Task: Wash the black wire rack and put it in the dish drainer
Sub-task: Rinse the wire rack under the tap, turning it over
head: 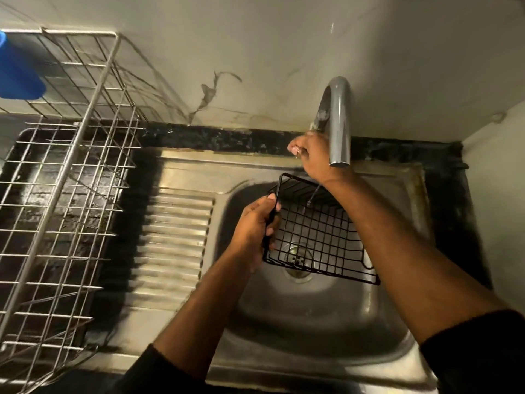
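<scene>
Black wire rack (321,234) held over sink (312,322).

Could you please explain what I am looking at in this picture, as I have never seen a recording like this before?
There is no machine here: a person wears a camera on the head, so this single picture looks down at their own two arms over a kitchen sink. The left hand has a grip on the edge of a black wire rack, holding it above the drain. The right hand reaches to the base of the tap, apparently at its handle; a thin trickle falls onto the rack. To the left stands a metal dish drainer, where the rack should go after washing. A blue object sits at its far corner.
</scene>
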{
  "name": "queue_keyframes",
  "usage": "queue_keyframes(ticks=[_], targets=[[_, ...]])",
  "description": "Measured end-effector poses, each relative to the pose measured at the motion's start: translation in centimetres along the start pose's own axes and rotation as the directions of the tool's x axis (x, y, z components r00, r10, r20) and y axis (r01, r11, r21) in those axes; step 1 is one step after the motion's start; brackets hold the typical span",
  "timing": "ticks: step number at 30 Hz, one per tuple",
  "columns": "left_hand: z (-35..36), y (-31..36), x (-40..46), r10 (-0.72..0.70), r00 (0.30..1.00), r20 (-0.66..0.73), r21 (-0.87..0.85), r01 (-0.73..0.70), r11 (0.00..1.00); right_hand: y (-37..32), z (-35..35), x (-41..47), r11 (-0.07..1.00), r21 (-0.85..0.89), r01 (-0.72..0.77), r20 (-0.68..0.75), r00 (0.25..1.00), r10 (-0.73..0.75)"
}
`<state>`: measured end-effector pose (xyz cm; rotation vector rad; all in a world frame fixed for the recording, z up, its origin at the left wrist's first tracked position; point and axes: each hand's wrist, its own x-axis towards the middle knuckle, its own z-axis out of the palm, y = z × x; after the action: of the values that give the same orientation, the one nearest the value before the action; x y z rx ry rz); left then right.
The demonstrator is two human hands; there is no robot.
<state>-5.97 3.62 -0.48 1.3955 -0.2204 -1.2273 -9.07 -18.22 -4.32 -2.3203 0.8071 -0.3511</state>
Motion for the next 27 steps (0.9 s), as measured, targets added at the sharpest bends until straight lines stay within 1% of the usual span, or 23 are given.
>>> queue_keyframes(ticks=[2,3,5,7,9,11,13,15,17,18,21,24,25,27], targets=[[-0.1,-0.2,0.1,-0.005,1.000,0.003,-0.013,0.005,1.000,0.0,-0.5,-0.5,0.991,0.130,0.018,-0.067,0.998,-0.010],[-0.1,-0.3,0.2,-0.003,1.000,0.003,-0.021,0.003,1.000,-0.2,-1.0,-1.0,0.973,0.230,0.008,-0.092,0.996,0.014],[-0.3,-0.5,0.2,0.006,1.000,0.004,-0.034,-0.006,0.999,-0.5,-2.0,-2.1,0.915,0.398,-0.063,-0.115,0.986,0.118],[-0.5,-0.7,0.2,0.021,1.000,0.003,-0.043,-0.021,0.999,-1.1,-2.6,-3.4,0.839,0.526,-0.137,-0.154,0.955,0.253],[-0.6,-0.8,0.1,0.030,1.000,-0.002,-0.053,-0.030,0.998,-1.4,-2.8,-4.5,0.744,0.651,-0.151,-0.181,0.921,0.345],[-0.7,-0.8,-0.1,0.019,1.000,-0.010,-0.065,-0.020,0.998,-2.1,-2.8,-5.2,0.663,0.731,-0.163,-0.188,0.885,0.425],[-0.6,-0.9,-0.6,-0.001,1.000,-0.021,-0.065,-0.001,0.998,-2.2,-2.7,-5.5,0.655,0.732,-0.187,-0.202,0.859,0.471],[-0.6,-1.0,-1.2,0.004,1.000,-0.026,-0.053,-0.006,0.999,-2.1,-2.7,-6.0,0.725,0.659,-0.200,-0.257,0.846,0.467],[-0.6,-1.0,-1.7,0.011,0.999,-0.036,-0.050,-0.013,0.999,-2.0,-2.9,-6.9,0.819,0.538,-0.200,-0.346,0.834,0.431],[-0.6,-0.9,-2.0,0.016,0.999,-0.043,-0.047,-0.018,0.999,-2.1,-3.0,-7.6,0.843,0.500,-0.198,-0.381,0.824,0.419],[-0.6,-0.7,-3.0,0.029,0.998,-0.062,-0.043,-0.032,0.999,-3.1,-3.6,-10.2,0.866,0.466,-0.180,-0.429,0.810,0.400],[-0.5,-0.7,-4.2,0.058,0.996,-0.069,-0.075,-0.063,0.995,-3.6,-3.6,-13.2,0.906,0.403,-0.132,-0.474,0.817,0.330],[-0.4,-0.5,-4.7,0.071,0.995,-0.075,-0.076,-0.076,0.994,-3.6,-3.5,-14.1,0.910,0.396,-0.125,-0.475,0.820,0.319],[-0.1,-0.2,-5.8,0.094,0.991,-0.092,-0.064,-0.100,0.993,-3.4,-3.5,-15.6,0.903,0.398,-0.160,-0.434,0.835,0.339]])
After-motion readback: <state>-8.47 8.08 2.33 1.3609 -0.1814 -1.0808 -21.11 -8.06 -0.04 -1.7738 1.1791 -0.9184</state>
